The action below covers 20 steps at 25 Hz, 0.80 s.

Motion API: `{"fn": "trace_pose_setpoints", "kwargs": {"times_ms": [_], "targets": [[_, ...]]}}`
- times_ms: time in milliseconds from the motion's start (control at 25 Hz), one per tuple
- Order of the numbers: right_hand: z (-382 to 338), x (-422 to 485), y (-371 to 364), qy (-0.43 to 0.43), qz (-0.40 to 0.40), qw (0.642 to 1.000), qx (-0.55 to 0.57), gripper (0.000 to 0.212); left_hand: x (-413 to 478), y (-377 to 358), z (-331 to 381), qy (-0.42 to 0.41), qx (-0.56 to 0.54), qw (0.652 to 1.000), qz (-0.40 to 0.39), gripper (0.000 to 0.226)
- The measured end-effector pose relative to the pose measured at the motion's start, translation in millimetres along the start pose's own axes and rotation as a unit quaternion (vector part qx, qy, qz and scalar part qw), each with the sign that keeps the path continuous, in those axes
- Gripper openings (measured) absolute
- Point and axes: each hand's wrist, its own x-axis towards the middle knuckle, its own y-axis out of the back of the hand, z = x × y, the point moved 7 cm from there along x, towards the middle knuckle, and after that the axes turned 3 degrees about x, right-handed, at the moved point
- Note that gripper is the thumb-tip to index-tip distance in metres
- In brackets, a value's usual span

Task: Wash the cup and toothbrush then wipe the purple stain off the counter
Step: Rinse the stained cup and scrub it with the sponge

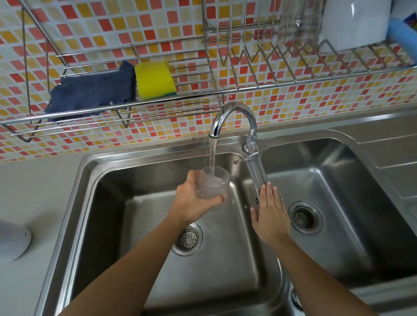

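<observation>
A: left hand (193,202) is wrapped round the clear cup (214,182), held under the running tap (234,112) over the left sink basin (131,187).
B: yep, and right hand (270,212) is flat, fingers straight, tips at the tap lever (256,172).

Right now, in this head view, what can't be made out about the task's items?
Toothbrush: nowhere in the head view.
Purple stain: not visible; grey counter cut off at left edge.
Pale tipped container: cut by left edge, contents unclear.
Flat right hand: contact with chrome tap lever unclear.
</observation>
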Motion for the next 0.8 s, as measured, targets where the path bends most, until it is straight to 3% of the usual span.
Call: {"fn": "trace_pose_setpoints", "kwargs": {"times_ms": [160,240,360,560,720,800], "targets": [[-1,0,2,0.012,0.013,0.999,0.027,0.062,0,-1,-1,-0.003,0.003,1.000,-0.012,0.068],[2,1,9,-0.009,0.037,0.992,0.122,0.056,0,0,-2,-0.002,0.004,1.000,-0.010,0.069],[15,12,28,-0.045,0.101,0.952,0.285,0.046,2,0,-4,-0.008,0.010,1.000,-0.016,0.068],[-16,60,73,0.090,0.134,0.971,0.177,0.042,5,6,-7,-0.013,0.012,1.000,-0.011,0.068],[-59,88,82,0.199,0.061,0.976,0.058,0.048,5,12,-9,-0.014,0.016,1.000,-0.003,0.069],[-66,99,75,0.209,0.005,0.978,-0.007,0.051,5,17,-10,-0.018,0.018,1.000,0.001,0.070]]}}
